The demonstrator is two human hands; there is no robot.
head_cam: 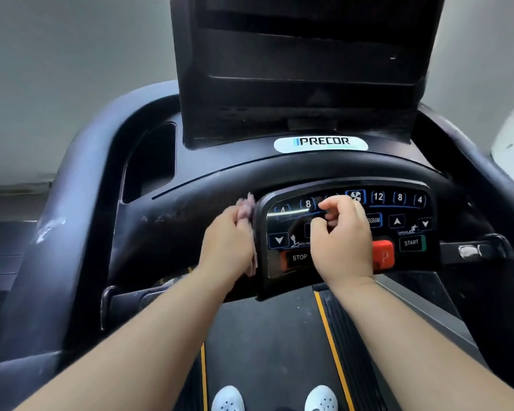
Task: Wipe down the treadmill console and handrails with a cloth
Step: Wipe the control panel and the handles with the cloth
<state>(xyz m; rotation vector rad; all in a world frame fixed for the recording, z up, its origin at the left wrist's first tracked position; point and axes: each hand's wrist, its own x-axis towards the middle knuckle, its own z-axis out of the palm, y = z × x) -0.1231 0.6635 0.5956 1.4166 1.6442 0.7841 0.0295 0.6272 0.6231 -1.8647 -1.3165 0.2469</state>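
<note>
Cloth, pinkish and bunched, is gripped in the left hand and pressed against the left edge of the button panel, where the raised rim meets the black console housing. It is judged to be held bunched so that this seam can be reached. The right hand is laid over the middle of the panel, its fingers curled near the number keys along the top edge. Nothing is seen pinched in it, and it seems placed there to steady the panel. The left handrail is not touched, so the rails are judged to be left for later.
</note>
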